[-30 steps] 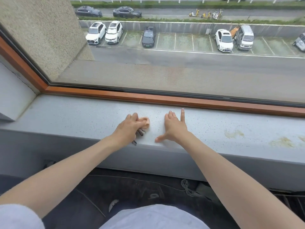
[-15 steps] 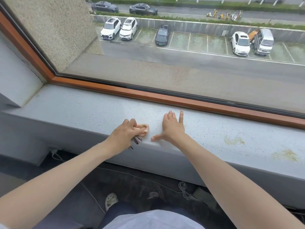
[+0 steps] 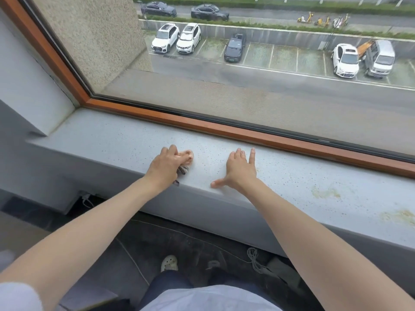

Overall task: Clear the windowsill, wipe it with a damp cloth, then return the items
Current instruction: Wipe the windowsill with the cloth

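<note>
Cloth (image 3: 188, 156) is gripped, bunched small, by the left hand (image 3: 166, 166) on the windowsill (image 3: 107, 140); the right hand (image 3: 241, 169) presses flat just beside the grip. Risk: the small wad may miss the yellow stains (image 3: 325, 193) well right of the grip.

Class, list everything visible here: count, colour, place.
windowsill: one, speckled grey, below the glass.
cloth: one, pinkish and checked, on the windowsill.
window frame: one, orange-brown, behind the windowsill.
stains: two patches, yellowish, windowsill's right part.
parked vehicles: five, three white, one dark, one silver, car park outside.
scooters: about three, mostly yellow, roadside.
cable: one, pale, floor.
shoe: one, white, floor.
left hand: one, grips the cloth.
right hand: one, flat on the windowsill.
</note>
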{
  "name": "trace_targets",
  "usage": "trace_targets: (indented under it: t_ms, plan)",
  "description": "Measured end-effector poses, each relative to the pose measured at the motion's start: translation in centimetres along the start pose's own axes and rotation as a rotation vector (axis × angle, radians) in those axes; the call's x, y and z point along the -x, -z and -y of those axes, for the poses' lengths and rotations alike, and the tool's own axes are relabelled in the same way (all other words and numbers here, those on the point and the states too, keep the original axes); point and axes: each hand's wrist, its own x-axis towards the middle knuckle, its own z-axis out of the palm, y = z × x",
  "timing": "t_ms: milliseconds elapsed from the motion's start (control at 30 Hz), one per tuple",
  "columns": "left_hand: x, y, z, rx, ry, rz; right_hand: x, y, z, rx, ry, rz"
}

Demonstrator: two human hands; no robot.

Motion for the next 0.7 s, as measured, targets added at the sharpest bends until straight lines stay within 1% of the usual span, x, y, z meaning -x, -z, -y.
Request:
trace_targets:
  t_ms: [67,100,133,233,267,300,400,433,467,500,533,600,633,667,700]
  plan:
    - [-0.9,0.3,-1.2,0.014,0.082,-0.043,-0.3,-0.1,-0.2,-0.003,-0.011,-0.002]
    - [-0.7,0.3,-1.8,0.037,0.080,-0.034,-0.5,-0.1,0.0,-0.003,-0.010,0.000]
    - [-0.1,0.0,-2.2,0.064,0.033,-0.004,-0.6,-0.1,0.2,-0.007,-0.009,0.003]
    - [2.2,-0.8,-1.5,0.084,-0.191,0.090,-0.9,0.0,0.4,-0.014,-0.017,0.008]
    - [2.2,-0.7,-0.7,0.072,-0.213,0.083,-0.9,0.0,0.4,-0.016,-0.021,0.008]
    - [1.4,-0.5,-0.2,0.043,-0.188,0.061,-0.9,0.1,0.1,-0.020,-0.020,0.008]
    - [-1.4,-0.1,0.2,-0.002,0.046,-0.026,-0.8,-0.3,-0.2,-0.045,-0.015,0.002]
    - [-1.8,-0.1,-0.5,0.012,0.089,-0.043,-0.8,-0.5,-0.2,-0.050,-0.015,0.001]
    - [-2.0,-0.1,-1.3,0.031,0.093,-0.040,-0.8,-0.6,-0.1,-0.050,-0.017,0.005]
    - [-1.6,-0.2,-2.3,0.050,0.061,-0.021,-0.8,-0.6,-0.1,-0.046,-0.018,0.008]
    - [-0.8,-0.6,-2.5,0.049,-0.013,0.017,-1.1,-0.7,0.3,-0.042,-0.018,0.013]
    - [1.4,-1.4,-2.2,0.073,-0.227,0.082,-1.1,-0.7,0.4,-0.032,-0.020,0.021]
    - [2.0,-1.6,-1.3,0.097,-0.303,0.110,-1.1,-0.8,0.4,-0.035,-0.025,0.019]
    - [2.1,-1.5,-0.3,0.106,-0.326,0.124,-1.1,-0.8,0.4,-0.043,-0.028,0.014]
    - [1.7,-1.5,0.6,0.093,-0.292,0.117,-1.0,-0.9,0.2,-0.052,-0.029,0.016]
